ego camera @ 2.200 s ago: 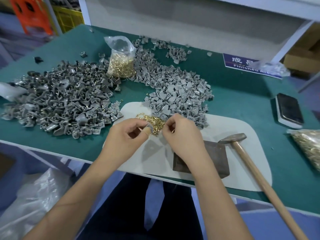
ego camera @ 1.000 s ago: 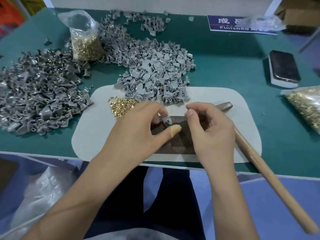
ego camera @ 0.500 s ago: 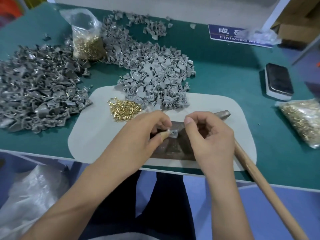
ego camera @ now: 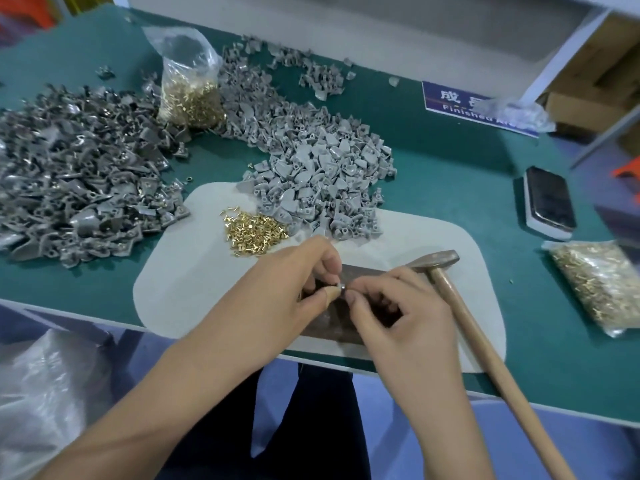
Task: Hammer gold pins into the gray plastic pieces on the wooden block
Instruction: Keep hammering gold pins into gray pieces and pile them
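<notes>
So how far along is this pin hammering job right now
Done, it seems: the darker pile on the left shows gold glints, probably pinned pieces. In hand: the left hand and right hand pinch one small piece over the block; the hammer lies unused. Left: the big lighter gray pile and loose gold pins.

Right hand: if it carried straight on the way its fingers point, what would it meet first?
The right hand points leftward; first contact is probably the left hand, fingertips nearly touching around a small gray piece.
</notes>
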The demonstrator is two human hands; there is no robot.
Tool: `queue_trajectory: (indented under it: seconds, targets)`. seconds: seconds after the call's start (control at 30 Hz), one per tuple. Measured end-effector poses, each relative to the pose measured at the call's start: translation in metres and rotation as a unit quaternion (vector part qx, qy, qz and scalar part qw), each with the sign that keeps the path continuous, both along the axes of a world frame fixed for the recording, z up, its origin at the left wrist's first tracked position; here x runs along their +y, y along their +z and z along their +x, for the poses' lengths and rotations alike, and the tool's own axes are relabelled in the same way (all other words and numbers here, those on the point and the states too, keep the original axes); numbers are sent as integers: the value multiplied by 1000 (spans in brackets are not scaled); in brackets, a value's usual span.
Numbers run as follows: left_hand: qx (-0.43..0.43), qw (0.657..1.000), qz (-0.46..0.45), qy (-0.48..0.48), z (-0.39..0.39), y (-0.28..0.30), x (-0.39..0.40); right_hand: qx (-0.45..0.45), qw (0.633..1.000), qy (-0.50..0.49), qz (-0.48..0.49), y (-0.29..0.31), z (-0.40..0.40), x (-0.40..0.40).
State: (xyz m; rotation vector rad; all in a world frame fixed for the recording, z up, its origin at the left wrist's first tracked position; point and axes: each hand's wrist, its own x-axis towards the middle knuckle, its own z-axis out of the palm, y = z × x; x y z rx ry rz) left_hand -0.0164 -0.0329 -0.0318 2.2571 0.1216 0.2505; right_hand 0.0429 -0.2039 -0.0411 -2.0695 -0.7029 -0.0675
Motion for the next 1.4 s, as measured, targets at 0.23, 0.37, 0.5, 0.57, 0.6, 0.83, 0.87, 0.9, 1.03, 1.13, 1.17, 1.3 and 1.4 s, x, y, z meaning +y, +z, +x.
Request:
queue_trajectory:
  seconds: [0.23, 0.37, 0.5, 0.57, 0.6, 0.83, 0.87, 0.9, 1.03, 1.13, 1.17, 1.3, 1.4]
  targets:
    - [-24, 999, 21, -6, 5, 2, 3, 0, 999, -16, -28, 7, 2, 7]
    - [-22, 999, 26, -4, 7, 1, 6, 0, 999, -24, -48, 9, 4, 9]
    - [-22, 999, 27, 3, 9, -1, 5, 3, 999, -26, -36, 9, 4, 9]
    - [-24, 999, 24, 7, 8, -3, 4, 1, 999, -30, -33, 8, 4, 8]
    - [-26, 999, 21, 7, 8, -4, 4, 0, 999, -33, -31, 7, 3, 8]
    - [-78, 991, 80, 69, -2, -17, -15, -12, 999, -29, -19, 1, 3, 9]
    - [-83, 991, 72, 81, -3, -21, -19, -16, 999, -26, -21, 1, 4, 10]
    - [-87, 990, 63, 91, -3, -24, -22, -21, 999, -23, -23, 1, 6, 10]
    - [-102, 987, 41, 115, 7, -32, -22, -37, 999, -12, -31, 0, 17, 15]
    - [-119, 984, 60, 119, 18, -34, -17, -44, 998, -17, -34, -1, 28, 20]
    - [-126, 984, 64, 113, 22, -35, -14, -41, 998, -20, -34, -2, 31, 21]
    - [-146, 984, 45, 90, 36, -40, 0, -36, 998, -18, -48, 0, 44, 28]
    - [-153, 983, 8, 98, 43, -44, 6, -37, 997, -12, -65, 5, 50, 34]
